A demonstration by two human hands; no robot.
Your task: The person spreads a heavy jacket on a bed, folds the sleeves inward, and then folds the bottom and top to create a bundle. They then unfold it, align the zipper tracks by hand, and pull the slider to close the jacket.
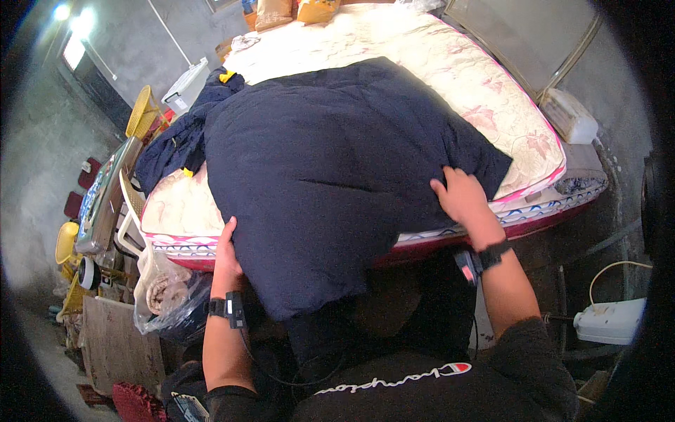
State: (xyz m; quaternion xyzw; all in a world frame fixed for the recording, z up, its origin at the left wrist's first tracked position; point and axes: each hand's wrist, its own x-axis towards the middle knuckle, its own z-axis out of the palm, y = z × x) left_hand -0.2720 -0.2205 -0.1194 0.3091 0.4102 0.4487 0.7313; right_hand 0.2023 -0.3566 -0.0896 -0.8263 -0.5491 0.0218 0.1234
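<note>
A large navy fabric, apparently a quilt or its cover (316, 142), lies spread over a cream floral mattress (469, 68) and droops over the near edge towards my body. My left hand (228, 256) holds its left edge, thumb along the side and the other fingers hidden under the cloth. On the right, my right hand (464, 195) rests against the fabric near its right corner, thumb set apart from the index finger. Whether cloth is pinched there cannot be made out. A short crease runs across the fabric's middle.
A crumpled navy garment (176, 147) with yellow patches lies left. Nearby are a white plastic chair (132, 200), a clear plastic bag (174, 303) holding a rolled item, and a lidded storage box (187, 87). A white appliance (611, 319) with a cable stands right.
</note>
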